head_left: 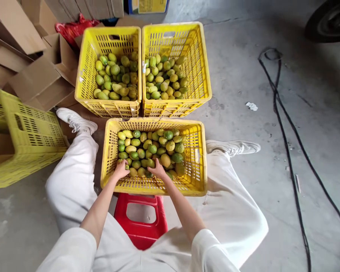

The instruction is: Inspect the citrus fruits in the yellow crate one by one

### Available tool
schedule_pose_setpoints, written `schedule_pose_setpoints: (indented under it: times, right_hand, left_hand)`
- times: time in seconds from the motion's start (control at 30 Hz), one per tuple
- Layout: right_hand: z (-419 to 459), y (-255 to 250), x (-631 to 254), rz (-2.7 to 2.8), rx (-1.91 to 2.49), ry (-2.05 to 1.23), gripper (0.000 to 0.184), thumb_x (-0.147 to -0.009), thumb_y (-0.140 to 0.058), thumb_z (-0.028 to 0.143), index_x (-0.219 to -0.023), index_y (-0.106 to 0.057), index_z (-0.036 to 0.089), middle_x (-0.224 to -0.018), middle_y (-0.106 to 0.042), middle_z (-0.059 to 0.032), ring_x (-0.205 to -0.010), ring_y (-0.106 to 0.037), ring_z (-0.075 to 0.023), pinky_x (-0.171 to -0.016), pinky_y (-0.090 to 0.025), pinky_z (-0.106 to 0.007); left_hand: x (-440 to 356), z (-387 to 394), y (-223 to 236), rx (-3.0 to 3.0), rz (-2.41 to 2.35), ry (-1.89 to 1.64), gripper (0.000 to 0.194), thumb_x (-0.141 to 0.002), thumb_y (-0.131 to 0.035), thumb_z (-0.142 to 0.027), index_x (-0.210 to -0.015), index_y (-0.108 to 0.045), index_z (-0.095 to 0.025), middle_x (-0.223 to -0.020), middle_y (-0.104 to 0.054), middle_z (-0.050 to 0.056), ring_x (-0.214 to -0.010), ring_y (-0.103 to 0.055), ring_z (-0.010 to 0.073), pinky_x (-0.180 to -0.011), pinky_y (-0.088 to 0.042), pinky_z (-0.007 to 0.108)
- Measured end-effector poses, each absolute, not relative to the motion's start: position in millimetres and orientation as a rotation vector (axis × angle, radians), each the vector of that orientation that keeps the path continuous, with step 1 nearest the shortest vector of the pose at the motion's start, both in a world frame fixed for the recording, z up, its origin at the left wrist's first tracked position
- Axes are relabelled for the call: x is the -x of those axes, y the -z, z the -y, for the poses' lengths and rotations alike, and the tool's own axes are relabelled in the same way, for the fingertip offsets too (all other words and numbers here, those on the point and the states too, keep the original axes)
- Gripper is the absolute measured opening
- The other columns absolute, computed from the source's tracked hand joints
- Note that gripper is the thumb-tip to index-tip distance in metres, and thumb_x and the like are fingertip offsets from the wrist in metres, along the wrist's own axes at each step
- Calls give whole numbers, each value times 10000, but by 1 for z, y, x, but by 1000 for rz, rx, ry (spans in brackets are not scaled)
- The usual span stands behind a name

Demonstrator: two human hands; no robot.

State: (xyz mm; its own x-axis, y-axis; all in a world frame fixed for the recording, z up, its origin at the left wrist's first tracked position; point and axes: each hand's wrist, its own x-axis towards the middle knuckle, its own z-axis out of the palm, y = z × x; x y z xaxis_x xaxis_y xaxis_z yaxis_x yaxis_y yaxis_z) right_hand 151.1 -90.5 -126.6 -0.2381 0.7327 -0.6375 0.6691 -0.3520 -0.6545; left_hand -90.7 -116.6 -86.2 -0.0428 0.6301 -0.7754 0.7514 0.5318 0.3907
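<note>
A yellow plastic crate (197, 177) stands on the floor between my legs, holding several green and yellow lemons (147, 149). Both my hands reach into its near side. My left hand (121, 170) is curled over a fruit at the near left of the pile. My right hand (158, 169) is curled over fruit near the middle of the near edge. What sits under each palm is hidden. Two more yellow crates stand side by side beyond it, the left crate (82, 75) and the right crate (202, 71), each with several lemons.
A red plastic stool (140, 223) is under me. Another yellow crate (19, 139) lies tipped at the left, with cardboard boxes (34, 75) behind it. Black cables (286, 124) run across the concrete floor at the right, and a tyre (330, 22) shows at the top right.
</note>
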Motion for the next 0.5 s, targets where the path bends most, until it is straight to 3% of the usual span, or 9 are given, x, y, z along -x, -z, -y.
schedule_pose_setpoints:
  times: [0.13,0.3,0.4,0.5]
  right_hand:
    - [97,99,-156,1475,1724,-1770,456,-851,-574,362,-1273,-484,216,-1117,-704,-67,-981,-702,-207,-812,-584,-328]
    - [110,65,-153,1354,1648,-1705,464,-916,-497,418,-1337,-378,262,-1143,-705,-64,-874,-722,-185,-748,-599,-325]
    - [113,59,-162,1415,1724,-1641,512,-898,-551,398,-1359,-397,237,-1235,-674,-84,-1012,-701,-197,-875,-576,-345]
    - [108,61,-179,1544,1851,-1565,432,-862,-603,279,-1281,-539,196,-1294,-648,-109,-1212,-613,-236,-1061,-470,-369]
  left_hand:
    - [77,119,60,-975,-1628,-134,253,-830,-547,-289,-1066,-478,-227,-998,-599,42,-876,-645,183,-724,-570,302]
    - [50,129,27,-864,-1530,-423,353,-876,-471,-561,-1048,-493,-253,-1069,-601,38,-841,-664,154,-646,-580,257]
    - [39,144,20,-848,-1564,-493,407,-864,-447,-627,-979,-510,-242,-974,-611,43,-737,-642,160,-568,-560,267]
    - [33,160,20,-886,-1646,-536,398,-867,-433,-616,-927,-522,-234,-921,-615,51,-699,-614,172,-537,-533,276]
